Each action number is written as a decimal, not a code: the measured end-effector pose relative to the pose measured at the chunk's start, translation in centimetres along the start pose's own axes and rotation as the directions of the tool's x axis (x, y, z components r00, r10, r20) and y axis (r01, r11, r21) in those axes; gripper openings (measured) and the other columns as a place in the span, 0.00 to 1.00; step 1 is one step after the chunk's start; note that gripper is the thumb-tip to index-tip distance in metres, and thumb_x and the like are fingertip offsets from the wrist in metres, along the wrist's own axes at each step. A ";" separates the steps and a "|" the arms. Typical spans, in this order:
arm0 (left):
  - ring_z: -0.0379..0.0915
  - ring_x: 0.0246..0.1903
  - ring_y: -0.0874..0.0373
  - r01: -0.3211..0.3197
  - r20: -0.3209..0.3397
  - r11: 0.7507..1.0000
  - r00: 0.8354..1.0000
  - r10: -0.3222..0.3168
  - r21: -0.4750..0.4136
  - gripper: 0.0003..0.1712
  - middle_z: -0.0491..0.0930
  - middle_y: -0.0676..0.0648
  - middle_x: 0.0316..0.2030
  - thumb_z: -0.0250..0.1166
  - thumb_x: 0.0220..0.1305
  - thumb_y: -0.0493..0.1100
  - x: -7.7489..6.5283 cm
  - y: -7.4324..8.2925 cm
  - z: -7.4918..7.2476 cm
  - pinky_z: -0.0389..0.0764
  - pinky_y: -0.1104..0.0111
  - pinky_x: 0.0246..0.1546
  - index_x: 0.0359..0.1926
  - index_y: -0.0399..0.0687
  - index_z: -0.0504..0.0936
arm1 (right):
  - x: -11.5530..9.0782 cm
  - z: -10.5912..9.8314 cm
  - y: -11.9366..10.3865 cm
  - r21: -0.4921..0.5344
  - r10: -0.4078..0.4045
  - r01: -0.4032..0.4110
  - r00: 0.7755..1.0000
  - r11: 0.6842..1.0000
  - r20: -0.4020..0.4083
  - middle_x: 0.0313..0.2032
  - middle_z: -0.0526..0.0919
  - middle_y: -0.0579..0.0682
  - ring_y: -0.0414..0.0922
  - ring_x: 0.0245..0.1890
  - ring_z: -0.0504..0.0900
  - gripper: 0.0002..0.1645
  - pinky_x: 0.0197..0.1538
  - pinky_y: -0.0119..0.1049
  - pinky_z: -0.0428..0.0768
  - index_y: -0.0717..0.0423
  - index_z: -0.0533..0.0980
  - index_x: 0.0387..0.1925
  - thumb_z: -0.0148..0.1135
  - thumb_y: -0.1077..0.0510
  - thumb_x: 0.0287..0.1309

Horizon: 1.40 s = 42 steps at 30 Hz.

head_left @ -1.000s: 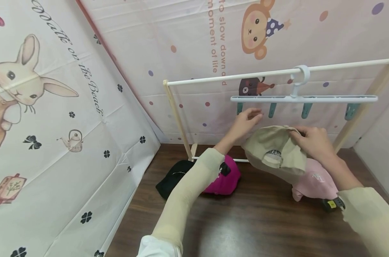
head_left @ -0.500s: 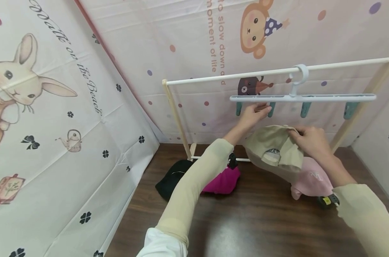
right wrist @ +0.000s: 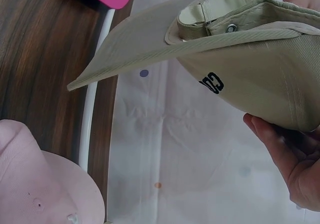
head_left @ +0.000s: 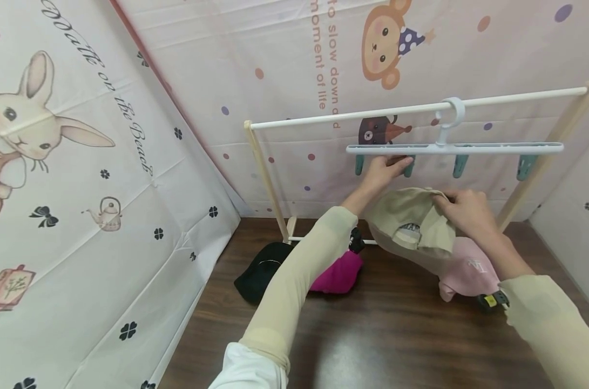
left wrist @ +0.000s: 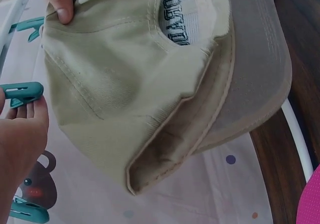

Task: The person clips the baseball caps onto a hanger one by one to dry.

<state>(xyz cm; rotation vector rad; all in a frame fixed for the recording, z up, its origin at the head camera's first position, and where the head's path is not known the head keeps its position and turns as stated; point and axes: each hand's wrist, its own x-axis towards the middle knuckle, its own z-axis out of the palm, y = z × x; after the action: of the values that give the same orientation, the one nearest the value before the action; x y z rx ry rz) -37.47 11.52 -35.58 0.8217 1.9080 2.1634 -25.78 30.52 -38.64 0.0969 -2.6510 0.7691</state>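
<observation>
My right hand [head_left: 469,213] holds a beige baseball cap [head_left: 388,213] by its crown, just below a white clip hanger [head_left: 498,148]. The cap's opening and back strap face me, and dark lettering [right wrist: 212,83] shows on its front in the right wrist view. With my left hand [head_left: 379,177] I pinch a teal clip [left wrist: 25,91], the second from the left on the hanger. In the left wrist view that clip lies between thumb and fingertips, a small gap away from the cap. The other teal clips [head_left: 460,166] hang from the bar.
The hanger hooks over the white rod [head_left: 323,119] of a wooden-legged rack. On the dark wood surface [head_left: 372,335] below lie a black hat [head_left: 262,275], a magenta cap [head_left: 340,273] and a pink cap [head_left: 471,270]. Printed cloth walls [head_left: 177,308] stand behind and at the sides.
My left hand has moved up and right from near the leftmost clip to the second clip and taken hold of it. The right hand keeps the beige cap in nearly the same place.
</observation>
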 end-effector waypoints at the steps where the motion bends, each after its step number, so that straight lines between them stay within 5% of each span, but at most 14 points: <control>1: 0.81 0.50 0.64 -0.002 0.004 1.000 1.000 0.002 -0.008 0.30 0.81 0.39 0.58 0.64 0.71 0.34 0.0 0.1 0.0 0.83 0.73 0.47 0.71 0.41 0.70 | 0.0 0.0 -0.1 0.002 0.000 0.000 1.000 1.000 -0.003 0.31 0.85 0.64 0.65 0.34 0.78 0.23 0.37 0.60 0.74 0.58 0.86 0.46 0.55 0.45 0.71; 8: 0.84 0.51 0.48 0.011 -0.032 0.996 0.999 -0.014 -0.088 0.27 0.81 0.32 0.54 0.62 0.70 0.29 0.4 0.3 0.1 0.85 0.68 0.46 0.68 0.35 0.72 | 0.2 0.2 -0.6 0.008 0.012 -0.012 1.000 1.000 0.002 0.32 0.85 0.64 0.62 0.33 0.77 0.24 0.35 0.56 0.73 0.59 0.86 0.47 0.55 0.45 0.71; 15: 0.84 0.50 0.42 0.045 -0.103 0.985 0.993 -0.063 -0.165 0.22 0.83 0.30 0.49 0.63 0.68 0.27 0.4 0.6 0.6 0.87 0.66 0.44 0.62 0.33 0.77 | 0.5 0.7 -0.8 0.001 0.028 -0.028 1.000 1.000 0.011 0.31 0.85 0.63 0.58 0.30 0.76 0.26 0.30 0.45 0.71 0.62 0.85 0.49 0.55 0.45 0.71; 24: 0.87 0.42 0.48 0.059 -0.139 0.982 0.987 -0.085 -0.177 0.13 0.85 0.31 0.43 0.65 0.66 0.28 0.3 0.9 1.2 0.87 0.68 0.41 0.50 0.27 0.82 | 0.6 0.8 -1.2 0.005 0.063 -0.063 0.998 0.998 0.013 0.32 0.86 0.65 0.57 0.29 0.77 0.29 0.27 0.42 0.71 0.63 0.84 0.51 0.53 0.43 0.72; 42: 0.87 0.42 0.49 0.061 -0.099 0.979 0.992 -0.081 -0.195 0.12 0.85 0.30 0.44 0.65 0.67 0.28 -0.3 0.9 1.1 0.87 0.68 0.42 0.49 0.24 0.82 | 1.4 -0.1 -2.0 0.033 0.066 -0.065 0.998 0.997 -0.025 0.23 0.84 0.59 0.52 0.21 0.77 0.29 0.22 0.38 0.70 0.68 0.84 0.47 0.53 0.46 0.72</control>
<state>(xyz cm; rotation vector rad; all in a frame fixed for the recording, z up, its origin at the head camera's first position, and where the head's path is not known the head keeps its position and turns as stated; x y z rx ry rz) -36.45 12.22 -34.78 0.6055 1.7102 2.3437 -26.74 28.92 -37.01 0.0088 -2.6288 0.8290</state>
